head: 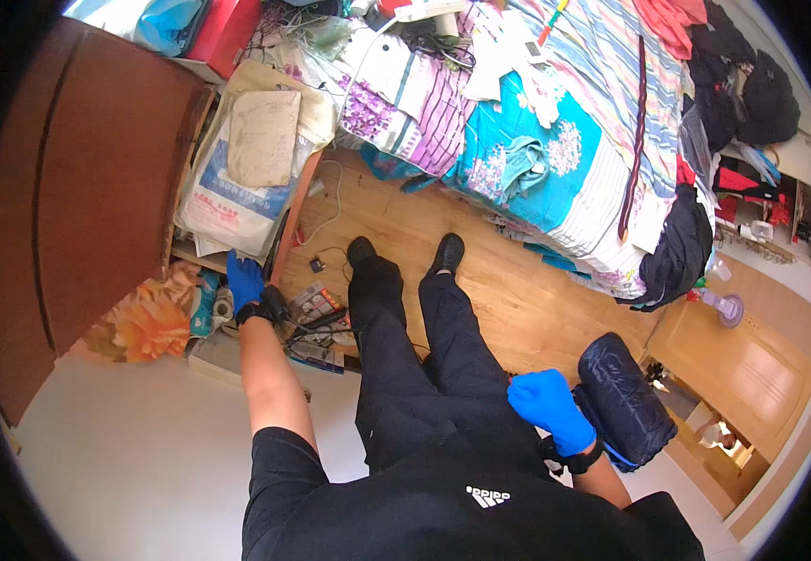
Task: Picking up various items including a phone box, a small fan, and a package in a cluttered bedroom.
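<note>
My left hand [245,282], in a blue glove, is at the near side of a pulled-out wooden drawer [298,210]; its fingertips reach the drawer's edge, and whether they grip it is unclear. Plastic bags with print [226,203] fill the drawer, and a worn beige packet [263,138] lies on top of them. My right hand [551,410], also gloved in blue, is curled into a fist beside my thigh, with nothing visible in it. Near it, a dark blue rolled bundle [626,400] rests at the right.
Brown cabinet doors [111,161] stand at the left. Ahead is a bed with a turquoise floral cover [573,154], clothes and cables. Papers [317,301], cords and a small black adapter [317,264] lie on the wooden floor [391,203] by my feet. An orange floral cloth [146,326] is below the drawer.
</note>
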